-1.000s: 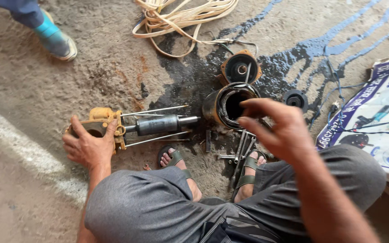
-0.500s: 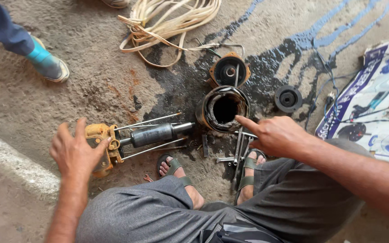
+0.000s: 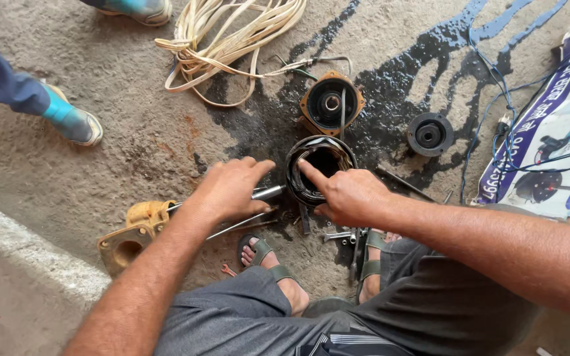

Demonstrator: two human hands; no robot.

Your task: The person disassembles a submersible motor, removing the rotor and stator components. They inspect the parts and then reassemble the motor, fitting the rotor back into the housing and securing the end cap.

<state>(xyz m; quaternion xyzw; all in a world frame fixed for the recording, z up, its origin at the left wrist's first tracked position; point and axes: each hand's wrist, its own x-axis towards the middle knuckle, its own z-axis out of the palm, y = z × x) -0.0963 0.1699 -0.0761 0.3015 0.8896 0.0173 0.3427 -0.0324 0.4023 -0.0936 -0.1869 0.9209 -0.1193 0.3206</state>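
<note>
The wet, oil-stained concrete floor (image 3: 133, 151) fills the view. A printed blue and white banner (image 3: 549, 132) lies at three o'clock, and a loose coil of cream flat cable (image 3: 232, 39) at eleven. The person squats at six o'clock in grey trousers and sandals. Another person's shoe (image 3: 74, 122) stands well apart at nine.

Near the centre stands the dark cylindrical motor housing (image 3: 295, 175), upright and mouth up. Just beyond it at twelve o'clock is an orange end cover (image 3: 330, 102), and at two o'clock a black round cap (image 3: 429, 134). At eight o'clock a yellow flanged pump end (image 3: 130, 237) lies on its side, with a steel shaft (image 3: 268, 192) pointing toward the housing. Small spanners (image 3: 341, 234) lie between the feet.

The work in hand looks like an inspection of the housing's bore. The right hand (image 3: 351, 198) comes in from four o'clock, forearm level, index finger stretched over the rim into the mouth and the other fingers loosely curled, holding nothing. The left hand (image 3: 232, 188) reaches from seven o'clock, palm down, fingers spread over the shaft. It may be resting there rather than gripping, since its underside is hidden. The two hands are apart, one on each side of the housing.

Shifting the housing would call for a firm two-handed hold, as it looks oily.
</note>
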